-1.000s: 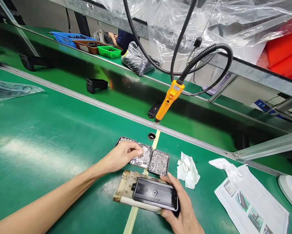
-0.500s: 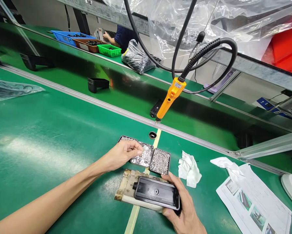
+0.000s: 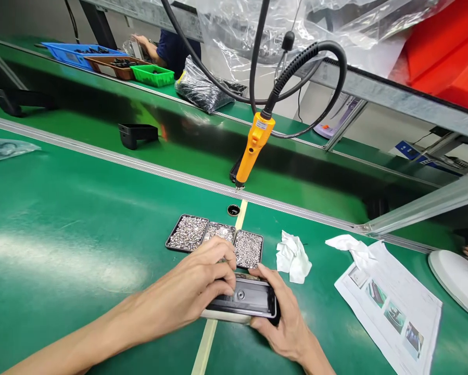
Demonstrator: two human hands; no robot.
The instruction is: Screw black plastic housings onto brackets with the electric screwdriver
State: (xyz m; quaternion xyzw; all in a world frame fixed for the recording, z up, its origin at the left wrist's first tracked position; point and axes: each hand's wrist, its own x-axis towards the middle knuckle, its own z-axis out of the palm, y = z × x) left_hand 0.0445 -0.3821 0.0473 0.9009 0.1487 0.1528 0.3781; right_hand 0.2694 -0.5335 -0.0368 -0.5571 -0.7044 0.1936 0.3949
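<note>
My right hand (image 3: 286, 320) grips the right end of a black rectangular plastic housing (image 3: 259, 299), which lies with its hollow side up on a worn pale block (image 3: 228, 315). My left hand (image 3: 200, 281) is over the housing's left part, fingertips pinched close to the small round boss inside. Whatever the pinch holds is too small or hidden to make out. Just beyond the hands sit three shallow trays of small metal parts: a left tray (image 3: 187, 233), a middle tray (image 3: 221, 230) partly covered by my left hand, and a right tray (image 3: 249, 249).
A yellow electric screwdriver (image 3: 253, 146) hangs beyond the trays, above a small round black part (image 3: 234, 210). Crumpled white tissue (image 3: 293, 256) and printed sheets (image 3: 393, 307) lie to the right. Black moulded parts (image 3: 138, 135) rest behind the metal rail (image 3: 112, 158). A co-worker's arm (image 3: 153, 52) shows at the back.
My left hand has moved from the middle tray, right and toward me, to over the housing. My right hand still holds the housing. The camera view has shifted somewhat.
</note>
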